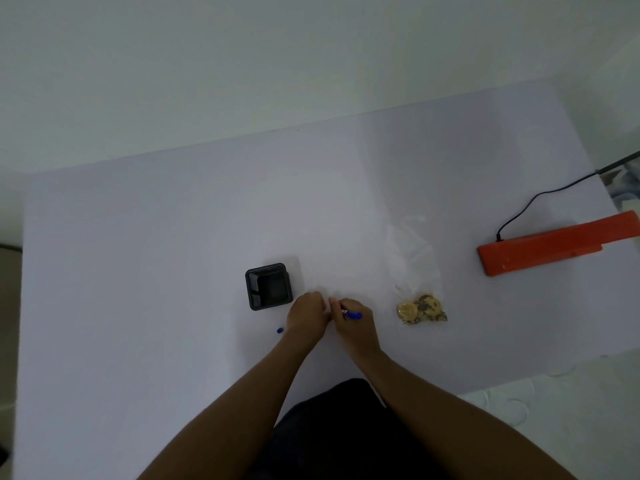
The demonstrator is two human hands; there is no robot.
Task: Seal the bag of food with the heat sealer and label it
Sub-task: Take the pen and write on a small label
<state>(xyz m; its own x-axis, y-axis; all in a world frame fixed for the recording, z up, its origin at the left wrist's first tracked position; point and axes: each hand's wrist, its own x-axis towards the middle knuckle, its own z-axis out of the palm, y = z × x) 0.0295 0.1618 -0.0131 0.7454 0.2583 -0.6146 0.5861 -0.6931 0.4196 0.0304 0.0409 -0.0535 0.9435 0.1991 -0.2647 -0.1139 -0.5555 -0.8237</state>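
We're looking down on a pale desk, and both hands have met near its middle. Our right hand has its grip curled shut around a blue pen, tip aimed left toward the other hand, the way you'd hold it for writing. The left hand is bunched up with its fingertips pressed down right next to that tip; it looks like it's pinning something small and white, probably the label, but against the pale desk we can't tell for sure, nor quite how tightly that grip is closed.

A little blue cap sits just left of the left wrist, parked out of the way so the pen is free to write. Behind the left hand is a black square holder, likely the pen's home.

The clear bag of food lies to the right of the hands, cookies settled at its near end, its neck stretching away. The orange heat sealer rests far right, cord trailing off the edge, jaw down. We'd say labelling is the step under way.
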